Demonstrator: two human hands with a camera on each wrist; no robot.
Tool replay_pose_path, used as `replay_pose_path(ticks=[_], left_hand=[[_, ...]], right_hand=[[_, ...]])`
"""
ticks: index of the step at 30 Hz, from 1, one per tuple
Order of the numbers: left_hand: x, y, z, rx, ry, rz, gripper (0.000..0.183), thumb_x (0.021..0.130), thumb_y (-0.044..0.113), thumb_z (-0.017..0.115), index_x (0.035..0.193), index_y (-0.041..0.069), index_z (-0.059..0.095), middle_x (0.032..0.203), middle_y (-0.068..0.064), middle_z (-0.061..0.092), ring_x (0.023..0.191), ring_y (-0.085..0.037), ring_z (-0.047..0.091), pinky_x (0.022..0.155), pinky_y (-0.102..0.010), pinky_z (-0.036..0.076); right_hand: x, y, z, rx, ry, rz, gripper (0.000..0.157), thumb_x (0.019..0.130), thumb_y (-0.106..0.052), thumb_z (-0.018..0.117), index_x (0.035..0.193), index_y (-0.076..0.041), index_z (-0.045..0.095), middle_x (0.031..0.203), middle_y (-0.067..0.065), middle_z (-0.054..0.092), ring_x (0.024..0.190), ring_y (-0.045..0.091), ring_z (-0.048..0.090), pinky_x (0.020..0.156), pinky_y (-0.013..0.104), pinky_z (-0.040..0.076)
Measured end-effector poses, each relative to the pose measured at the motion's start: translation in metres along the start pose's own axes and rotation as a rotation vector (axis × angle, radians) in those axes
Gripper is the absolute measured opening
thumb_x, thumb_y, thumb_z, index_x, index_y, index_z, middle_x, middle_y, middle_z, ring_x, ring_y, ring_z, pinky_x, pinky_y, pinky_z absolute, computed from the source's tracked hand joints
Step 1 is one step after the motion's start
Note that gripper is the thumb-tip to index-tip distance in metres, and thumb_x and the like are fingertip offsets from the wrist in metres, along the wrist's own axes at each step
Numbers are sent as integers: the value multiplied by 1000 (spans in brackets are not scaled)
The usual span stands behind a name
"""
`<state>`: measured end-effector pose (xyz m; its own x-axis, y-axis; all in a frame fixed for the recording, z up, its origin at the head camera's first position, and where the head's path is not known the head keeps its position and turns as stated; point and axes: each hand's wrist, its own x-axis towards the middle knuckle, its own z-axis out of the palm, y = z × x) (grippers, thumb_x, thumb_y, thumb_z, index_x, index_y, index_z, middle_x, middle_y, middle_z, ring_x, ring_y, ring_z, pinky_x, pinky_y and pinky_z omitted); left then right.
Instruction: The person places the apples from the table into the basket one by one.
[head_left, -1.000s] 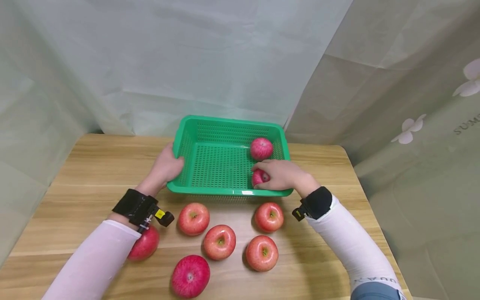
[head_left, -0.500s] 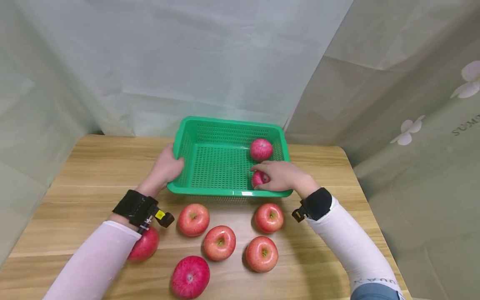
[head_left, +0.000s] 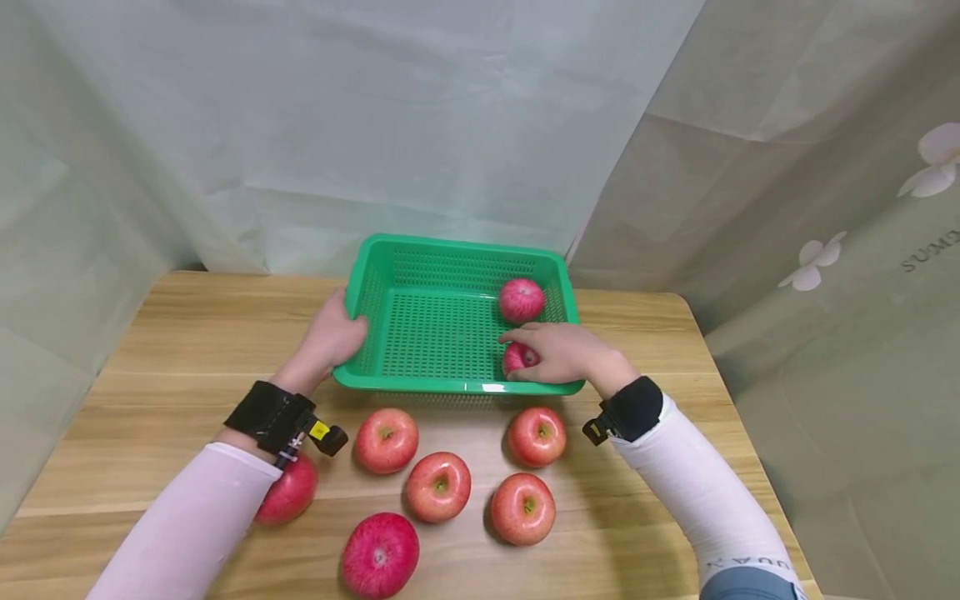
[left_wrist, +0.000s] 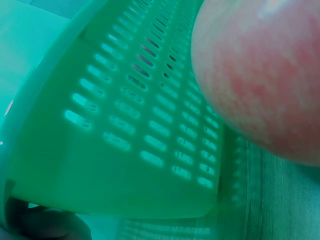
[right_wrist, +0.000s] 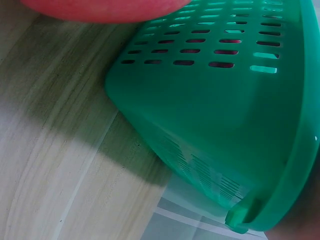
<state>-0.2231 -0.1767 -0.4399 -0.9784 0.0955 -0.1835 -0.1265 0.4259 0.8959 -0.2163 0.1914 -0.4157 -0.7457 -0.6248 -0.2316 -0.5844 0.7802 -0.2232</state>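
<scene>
Atop woodgrain tbl (head_left: 202,342), hands (head_left: 336,337) (head_left: 561,352) grip slotted rect. basket (head_left: 435,333) & rnd apple (head_left: 516,359) resp.

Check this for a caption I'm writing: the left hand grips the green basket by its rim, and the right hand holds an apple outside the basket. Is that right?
Not quite: the apple in the right hand is inside the green basket, near its right end, as the head view shows. The left hand does grip the basket by its rim.
</scene>
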Motion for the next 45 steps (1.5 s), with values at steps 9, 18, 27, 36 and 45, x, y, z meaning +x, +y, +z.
replay_pose_path(ticks=[9,18,27,36,45], left_hand=[[-1,-1,1,4,-3,-1,58,105,5,43,160,-7,28,140,-33,52,111,-46,66,85,-54,63],[1,-2,0,7,-2,-8,58,105,5,43,160,-7,29,141,-33,51,111,-46,65,84,-54,63],[1,-2,-1,18,-11,-8,57,106,7,42,160,-6,28,138,-32,53,109,-44,66,83,-51,64],[2,-1,-2,3,-7,2,56,106,6,43,159,-7,30,137,-33,53,110,-46,66,85,-54,63],[3,0,-1,-12,-13,-3,59,106,5,42,161,-6,27,140,-33,52,109,-46,67,84,-54,64]], right_hand=[[-2,2,0,41,18,-22,63,99,-52,68,153,-19,60,154,9,57,141,27,53,115,51,47],[-7,8,1,104,93,-55,58,99,-46,71,149,-17,63,154,9,55,139,27,52,111,49,50],[-22,8,-1,150,208,-92,44,99,-38,73,137,-15,70,154,13,53,138,28,52,113,49,48],[-47,14,4,150,343,-114,45,98,-38,76,136,-13,71,156,14,50,143,34,48,113,54,47],[-69,15,9,148,377,-100,46,100,-37,75,138,-12,69,156,10,51,142,33,50,113,55,47]])
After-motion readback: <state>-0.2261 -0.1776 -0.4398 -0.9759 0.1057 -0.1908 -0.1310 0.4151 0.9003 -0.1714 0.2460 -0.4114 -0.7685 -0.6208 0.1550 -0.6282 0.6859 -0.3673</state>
